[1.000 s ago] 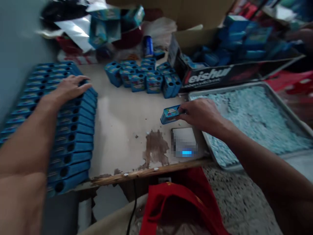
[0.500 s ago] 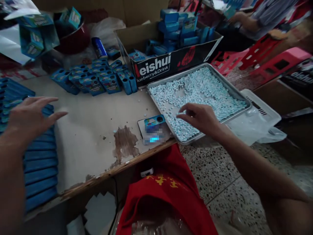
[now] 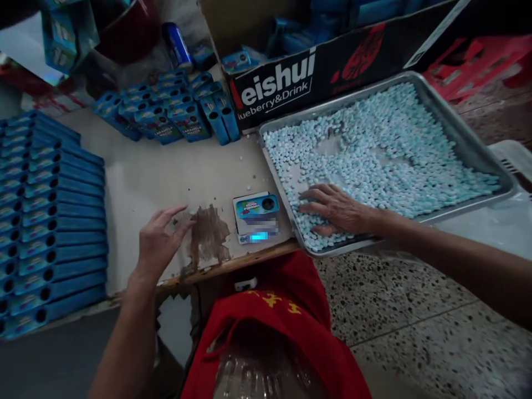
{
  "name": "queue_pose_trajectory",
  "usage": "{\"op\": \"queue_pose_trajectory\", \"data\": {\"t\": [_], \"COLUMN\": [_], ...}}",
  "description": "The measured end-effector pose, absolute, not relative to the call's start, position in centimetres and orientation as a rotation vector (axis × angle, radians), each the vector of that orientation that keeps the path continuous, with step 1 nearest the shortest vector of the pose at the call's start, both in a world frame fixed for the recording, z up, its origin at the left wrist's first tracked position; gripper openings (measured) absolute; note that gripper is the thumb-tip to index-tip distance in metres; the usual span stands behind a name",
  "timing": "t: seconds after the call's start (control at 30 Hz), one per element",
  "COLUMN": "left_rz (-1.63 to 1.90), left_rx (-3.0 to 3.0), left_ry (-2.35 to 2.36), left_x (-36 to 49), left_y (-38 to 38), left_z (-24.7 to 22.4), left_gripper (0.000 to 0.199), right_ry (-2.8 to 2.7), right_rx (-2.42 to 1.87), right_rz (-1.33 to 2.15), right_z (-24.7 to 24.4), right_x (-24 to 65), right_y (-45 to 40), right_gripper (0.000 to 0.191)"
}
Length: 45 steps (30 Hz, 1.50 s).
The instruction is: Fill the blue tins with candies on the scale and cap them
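Note:
My right hand (image 3: pixel 334 209) lies palm down on pale blue candies (image 3: pixel 399 133) in a metal tray (image 3: pixel 474 133), near its left front corner. Its fingers are spread, with the tips partly among the candies. Over the worktop, my left hand (image 3: pixel 164 238) hangs with thumb and fingers apart and nothing between them. Between the two hands sits a small digital scale (image 3: pixel 248 240) with a lit display, partly blurred. On it lies a blue candy box (image 3: pixel 256 205) with a round dark hole at one end.
Stacked blue boxes (image 3: pixel 62 221) line the worktop's left side. Several upright blue boxes (image 3: pixel 166 113) stand behind, beside a black printed carton (image 3: pixel 282 83) holding more. A red stool (image 3: pixel 474 61) is at the back right. The table's wooden front edge (image 3: pixel 249 255) is chipped.
My left hand has moved right, from the stacked boxes towards the scale. My right hand has lowered onto the candies and its fingers have spread. The view has tilted down.

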State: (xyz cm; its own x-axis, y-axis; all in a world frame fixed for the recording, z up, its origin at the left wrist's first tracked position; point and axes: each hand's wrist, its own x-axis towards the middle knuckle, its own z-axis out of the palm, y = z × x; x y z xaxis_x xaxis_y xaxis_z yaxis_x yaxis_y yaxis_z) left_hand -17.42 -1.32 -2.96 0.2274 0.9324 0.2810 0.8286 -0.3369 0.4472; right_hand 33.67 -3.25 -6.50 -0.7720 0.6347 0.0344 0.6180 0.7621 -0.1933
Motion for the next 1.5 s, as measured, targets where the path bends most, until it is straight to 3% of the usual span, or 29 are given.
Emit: {"op": "queue_pose_trajectory", "data": {"t": [0.1,0.2,0.33,0.43,0.5,0.57,0.63,0.77,0.97,1.23,1.5], "left_rz": [0.788,0.834,0.903,0.985,0.961,0.888,0.853,0.934,0.996,0.907,0.897], "left_rx": [2.204,2.201,2.197,2.118,2.063,2.027,2.007,2.081,2.237,2.171,2.371], "left_ry": [1.682,1.614,1.432,1.229,1.163,1.187,1.222,1.106,0.968,1.023,1.071], "left_x": [-16.6,-15.0,-11.1,-7.6,-5.3,-3.3,-1.6,2.3,8.7,11.9,12.8], "left_y": [-2.2,-2.8,-3.0,-2.7,-2.4,-1.9,-1.3,0.2,2.2,3.4,4.3], "left_z": [-3.6,-3.1,-2.0,-2.1,-2.5,-2.4,-1.7,1.4,3.8,1.7,0.9], "left_gripper": [0.036,0.04,0.066,0.093,0.087,0.064,0.049,0.048,0.047,0.042,0.04], "right_ry": [-2.927,-2.806,-1.826,-0.953,-0.614,-0.469,-0.39,-0.476,-0.548,-0.675,-0.963], "right_rx": [-0.971,-1.216,-1.746,-1.661,-1.49,-1.343,-1.212,-0.975,-0.86,-0.917,-1.407], "right_rz": [0.278,0.371,0.752,1.212,1.425,1.511,1.489,1.405,1.18,0.976,0.775], "right_z": [-6.0,-5.7,-4.3,-1.9,-0.3,0.7,1.3,2.4,5.8,4.9,5.5], "right_x": [33.9,33.8,32.5,31.3,30.8,30.4,30.0,29.3,29.1,29.2,28.6], "right_y": [-3.1,-2.6,-1.0,0.3,0.7,0.6,0.2,-0.1,1.3,0.8,1.0], "right_gripper": [0.03,0.02,0.019,0.02,0.022,0.028,0.03,0.024,0.048,0.045,0.042]}}
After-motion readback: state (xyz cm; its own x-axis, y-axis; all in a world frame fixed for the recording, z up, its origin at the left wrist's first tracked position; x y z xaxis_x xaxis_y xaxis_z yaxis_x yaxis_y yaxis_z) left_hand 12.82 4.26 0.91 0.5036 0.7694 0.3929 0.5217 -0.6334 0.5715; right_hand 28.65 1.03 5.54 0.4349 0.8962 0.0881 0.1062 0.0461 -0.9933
